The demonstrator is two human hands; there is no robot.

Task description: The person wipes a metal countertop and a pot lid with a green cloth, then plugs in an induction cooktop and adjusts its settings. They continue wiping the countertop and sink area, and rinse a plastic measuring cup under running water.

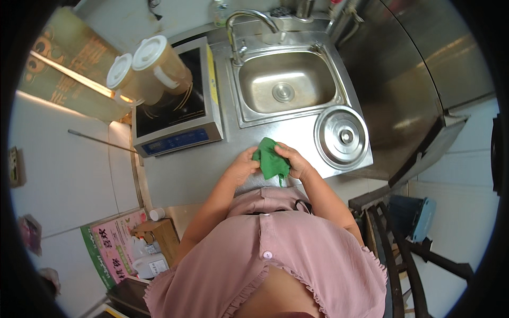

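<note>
A green cloth [272, 160] is held up between my two hands, just above the front edge of the stainless steel counter [191, 175]. My left hand [243, 165] grips its left side, and my right hand [294, 159] pinches its upper right side between thumb and fingers. The cloth is crumpled, with a loose thread hanging from its lower corner. Beyond my hands is a steel sink [287, 79] with a chrome faucet [250, 15] at its back left. A round metal lid with a knob [338, 149] lies on the counter to the right.
An induction cooker [179, 129] stands at the left, bearing two lidded plastic pitchers [171, 69]. A steel cabinet [381, 83] rises at the right. Dark metal bars [401, 254] stand at lower right. A cardboard box [169, 238] and plastic jugs [150, 265] are at lower left.
</note>
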